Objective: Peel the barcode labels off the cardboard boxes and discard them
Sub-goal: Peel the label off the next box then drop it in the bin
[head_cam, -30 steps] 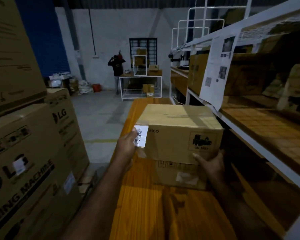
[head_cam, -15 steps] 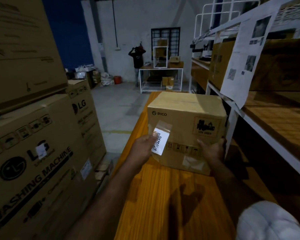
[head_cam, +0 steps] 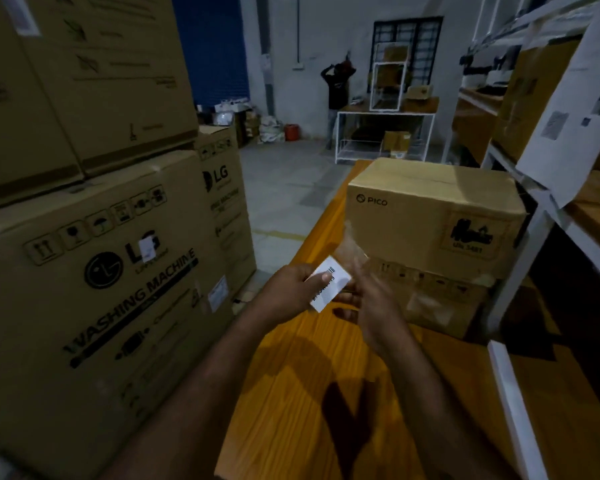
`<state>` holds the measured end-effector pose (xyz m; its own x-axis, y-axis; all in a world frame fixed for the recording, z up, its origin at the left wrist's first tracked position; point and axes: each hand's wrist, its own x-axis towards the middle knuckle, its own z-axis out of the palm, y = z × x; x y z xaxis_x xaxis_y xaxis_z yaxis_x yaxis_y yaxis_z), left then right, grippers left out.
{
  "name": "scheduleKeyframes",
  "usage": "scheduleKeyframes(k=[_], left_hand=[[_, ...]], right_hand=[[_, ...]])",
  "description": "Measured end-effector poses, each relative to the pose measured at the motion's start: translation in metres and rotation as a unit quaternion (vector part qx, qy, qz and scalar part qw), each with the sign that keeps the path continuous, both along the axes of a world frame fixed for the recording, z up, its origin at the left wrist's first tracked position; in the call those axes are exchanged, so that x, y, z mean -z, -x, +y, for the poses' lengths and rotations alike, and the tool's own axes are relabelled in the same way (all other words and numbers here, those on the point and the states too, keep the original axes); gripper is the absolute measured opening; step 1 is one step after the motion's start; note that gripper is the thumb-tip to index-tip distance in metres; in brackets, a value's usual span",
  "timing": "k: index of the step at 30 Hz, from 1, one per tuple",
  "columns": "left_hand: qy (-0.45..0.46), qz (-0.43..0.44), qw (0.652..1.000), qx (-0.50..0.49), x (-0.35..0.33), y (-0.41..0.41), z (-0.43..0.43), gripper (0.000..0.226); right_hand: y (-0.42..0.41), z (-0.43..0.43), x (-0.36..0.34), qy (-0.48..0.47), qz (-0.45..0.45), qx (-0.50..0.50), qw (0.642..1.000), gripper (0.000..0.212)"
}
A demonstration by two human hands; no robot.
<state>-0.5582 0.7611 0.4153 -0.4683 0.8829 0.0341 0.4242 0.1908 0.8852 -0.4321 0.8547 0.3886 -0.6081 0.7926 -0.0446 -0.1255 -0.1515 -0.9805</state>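
Hands: left hand [head_cam: 288,289] closed in a pinch on barcode label [head_cam: 329,288], thumb flat on the printed face, fingers behind.
Label white, rectangular, tilted, with barcode and a line of text visible. Detached from the carton, held in the air just before the lower left corner of the PICO box, above the wooden top.
Right hand [head_cam: 371,303] blurred by motion, just right of the label. Fingers [head_cam: 342,298] stretched toward its right edge and partly under it; touching or gripping not discernible.
Film: translucent strip [head_cam: 352,247] between label and box edge, blurred, attachment unclear.
PICO box [head_cam: 430,216]: brown cardboard, sealed, upright, hazard mark at right of the front face. Stacked on lower box [head_cam: 444,306], pale patch on that box's front.
Wooden top [head_cam: 309,393]: orange planked surface carrying both boxes, forearm shadows across it.
Washing-machine cartons [head_cam: 101,289]: large, stacked at left, close beside the wooden top. Small white sticker [head_cam: 147,247] on the logo, another white tag [head_cam: 217,295] lower right on the same face.
Shelving [head_cam: 525,258]: white frame at right, printed paper sheet [head_cam: 568,116] hanging from an upper rail.
Far end: person [head_cam: 338,86] standing with arms raised beside white table frame [head_cam: 385,133]; orange bucket [head_cam: 291,132] by the wall.
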Motion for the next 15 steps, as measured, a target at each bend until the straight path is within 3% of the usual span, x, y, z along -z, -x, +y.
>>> scheduleKeyframes(k=[3,10,15], left_hand=[[0.054,0.001,0.998,-0.01,0.004,0.015,-0.032,0.031],[0.085,-0.073,0.985,-0.132,0.029,0.06,-0.174,0.009],[0.12,-0.152,0.956,-0.222,0.08,0.069,-0.314,0.007]], right_hand=[[0.015,-0.017,0.0,-0.058,-0.019,-0.043,0.997,0.011],[0.07,-0.097,0.019,-0.062,-0.061,-0.197,0.977,0.013],[0.112,-0.201,0.053,-0.125,-0.13,-0.343,0.922,0.007]])
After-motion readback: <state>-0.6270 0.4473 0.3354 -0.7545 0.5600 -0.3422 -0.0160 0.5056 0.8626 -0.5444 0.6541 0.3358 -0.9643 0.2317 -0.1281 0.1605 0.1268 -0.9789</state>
